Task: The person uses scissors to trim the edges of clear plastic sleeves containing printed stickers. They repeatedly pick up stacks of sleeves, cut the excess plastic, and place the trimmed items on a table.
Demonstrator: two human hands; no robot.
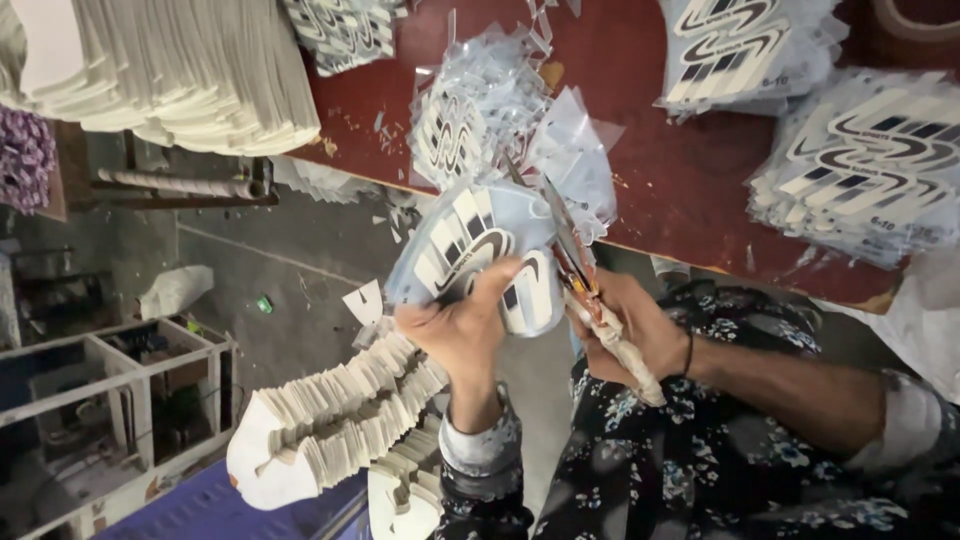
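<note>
- The left hand (465, 325) was closed in a pinch on a printed sheet (480, 250), thumb across its lower edge, holding it up over the person's lap; the sheet was pale blue with black and white striped shapes.
- The right hand (635, 330) was wrapped shut round the tape-bound handles of a pair of scissors (575, 260), whose blades pointed up along the sheet's right edge, touching or just beside it.
- Below the left hand, a fanned stack of white cut pieces (340, 420) lay by the person's floral-patterned clothing (700, 470).
- Just beyond the hands, at the near edge of the red table (680, 170), sat a loose pile of clear-wrapped printed sheets (490, 110).
- To the right on the table lay two more stacks of the same prints (870, 160), one behind the other.
- At the far left, a tall stack of white pieces (190, 70) overhung the table's corner.
- On the grey floor (280, 290) lay paper scraps, and a white shelf unit (110, 400) stood at the lower left.
</note>
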